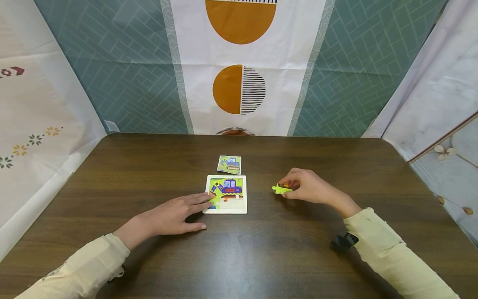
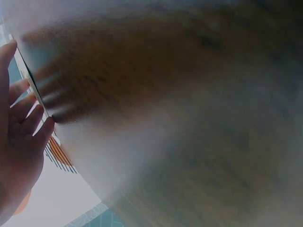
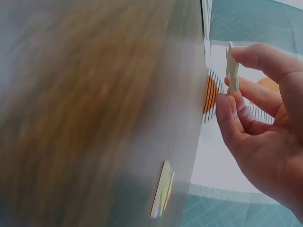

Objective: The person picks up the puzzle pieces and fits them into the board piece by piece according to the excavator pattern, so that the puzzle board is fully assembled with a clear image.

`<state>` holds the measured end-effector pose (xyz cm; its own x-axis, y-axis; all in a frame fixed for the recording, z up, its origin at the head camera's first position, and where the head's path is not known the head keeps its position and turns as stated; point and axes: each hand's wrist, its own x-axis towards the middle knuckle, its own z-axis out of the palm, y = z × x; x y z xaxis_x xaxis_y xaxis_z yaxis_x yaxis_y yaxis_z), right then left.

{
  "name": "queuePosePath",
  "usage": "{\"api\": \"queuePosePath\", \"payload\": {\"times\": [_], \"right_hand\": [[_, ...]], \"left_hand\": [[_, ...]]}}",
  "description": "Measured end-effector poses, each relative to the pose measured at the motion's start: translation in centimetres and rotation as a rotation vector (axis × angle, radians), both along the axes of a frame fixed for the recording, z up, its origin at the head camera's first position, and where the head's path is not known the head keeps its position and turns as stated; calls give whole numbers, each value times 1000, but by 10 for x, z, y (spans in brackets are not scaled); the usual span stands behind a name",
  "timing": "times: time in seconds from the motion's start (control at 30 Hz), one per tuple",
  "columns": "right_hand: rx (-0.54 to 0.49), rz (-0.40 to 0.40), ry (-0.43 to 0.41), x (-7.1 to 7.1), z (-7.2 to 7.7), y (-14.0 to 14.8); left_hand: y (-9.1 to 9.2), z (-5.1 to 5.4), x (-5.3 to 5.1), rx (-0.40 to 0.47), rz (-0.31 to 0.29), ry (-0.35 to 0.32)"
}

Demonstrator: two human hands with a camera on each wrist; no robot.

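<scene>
A square jigsaw puzzle tray (image 1: 228, 211) with a pale rim lies mid-table, showing a purple excavator on green; a pale patch without picture shows at its lower right. The straight fingers of my left hand (image 1: 179, 214) rest on the tray's left side, the thumb apart on the table. To the right of the tray, my right hand (image 1: 311, 187) pinches a lime-green puzzle piece (image 1: 282, 189) between thumb and fingers. In the right wrist view this puzzle piece (image 3: 232, 71) appears edge-on, held off the table. Another flat piece (image 3: 162, 189) lies on the table there.
Behind the tray lies a small picture card (image 1: 229, 165) with a similar excavator. The brown wooden table (image 1: 239, 257) meets a patterned cloth backdrop (image 1: 239, 66) at its far edge, with pale cloths at both sides.
</scene>
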<state>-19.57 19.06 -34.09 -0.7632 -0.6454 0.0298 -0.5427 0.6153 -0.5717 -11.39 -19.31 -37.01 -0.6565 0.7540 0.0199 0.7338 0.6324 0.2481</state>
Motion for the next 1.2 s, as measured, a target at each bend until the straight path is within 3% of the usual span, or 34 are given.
{"api": "queuePosePath", "payload": {"times": [0.7,1.2], "right_hand": [[-1,55,-18,1,5,-48],[0,138,-64,6,-1,-83]], "left_hand": [[0,0,0,-1,-10,10],[0,-1,-1,-16,-2,-2]]}}
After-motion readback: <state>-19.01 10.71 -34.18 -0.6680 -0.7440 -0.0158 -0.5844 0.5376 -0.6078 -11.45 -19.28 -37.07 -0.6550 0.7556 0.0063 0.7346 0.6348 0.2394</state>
